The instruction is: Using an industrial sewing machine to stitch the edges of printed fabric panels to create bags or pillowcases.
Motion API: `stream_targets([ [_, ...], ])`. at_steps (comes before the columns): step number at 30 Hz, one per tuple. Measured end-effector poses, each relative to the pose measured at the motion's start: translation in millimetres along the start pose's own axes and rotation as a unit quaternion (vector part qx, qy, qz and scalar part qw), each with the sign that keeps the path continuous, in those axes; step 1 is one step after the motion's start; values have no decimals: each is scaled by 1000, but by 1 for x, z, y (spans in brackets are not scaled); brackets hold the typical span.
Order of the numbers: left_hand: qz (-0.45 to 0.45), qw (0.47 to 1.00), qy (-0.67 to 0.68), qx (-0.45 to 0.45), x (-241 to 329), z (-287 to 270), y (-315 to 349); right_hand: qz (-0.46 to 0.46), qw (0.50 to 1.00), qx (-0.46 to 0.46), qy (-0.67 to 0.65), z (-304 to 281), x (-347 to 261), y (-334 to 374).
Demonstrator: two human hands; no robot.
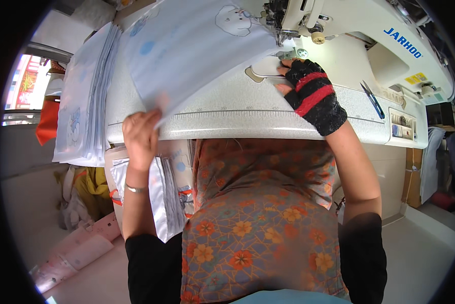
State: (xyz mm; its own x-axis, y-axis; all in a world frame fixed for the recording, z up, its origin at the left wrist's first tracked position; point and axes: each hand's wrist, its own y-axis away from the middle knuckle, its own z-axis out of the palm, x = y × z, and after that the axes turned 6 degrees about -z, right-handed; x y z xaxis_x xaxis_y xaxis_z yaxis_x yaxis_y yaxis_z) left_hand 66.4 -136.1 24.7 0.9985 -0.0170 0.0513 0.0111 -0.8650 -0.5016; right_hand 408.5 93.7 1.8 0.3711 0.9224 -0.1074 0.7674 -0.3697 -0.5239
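Note:
A white fabric piece with a printed animal and blue spots stretches from the sewing machine's presser foot toward the near left. My bare left hand is closed on its near corner at the table's front edge; the fingertips are slightly blurred. My right hand, in a black and red fingerless glove, rests on the machine bed just below the foot. Its thumb and forefinger are apart, with nothing visible between them; the other fingers are partly hidden. Beside them lies a curved metal guide.
A stack of printed fabric pieces hangs over the table's left edge. Small scissors lie on the right, near a parts tray. White satiny strips hang below the table. A ruler scale runs along the front.

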Motion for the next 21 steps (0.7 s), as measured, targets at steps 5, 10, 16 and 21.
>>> stream_targets([
  [5,97,987,129,26,89,-26,30,121,991,-11,-48,-2,4,0],
  [10,172,943,275,-76,185,6,20,20,987,102,-118,0,12,5],
  [16,167,948,267,-49,214,21,16,44,993,1,-110,20,28,1],
  [21,127,961,241,-48,219,29,7,13,996,37,-76,18,24,6],
])
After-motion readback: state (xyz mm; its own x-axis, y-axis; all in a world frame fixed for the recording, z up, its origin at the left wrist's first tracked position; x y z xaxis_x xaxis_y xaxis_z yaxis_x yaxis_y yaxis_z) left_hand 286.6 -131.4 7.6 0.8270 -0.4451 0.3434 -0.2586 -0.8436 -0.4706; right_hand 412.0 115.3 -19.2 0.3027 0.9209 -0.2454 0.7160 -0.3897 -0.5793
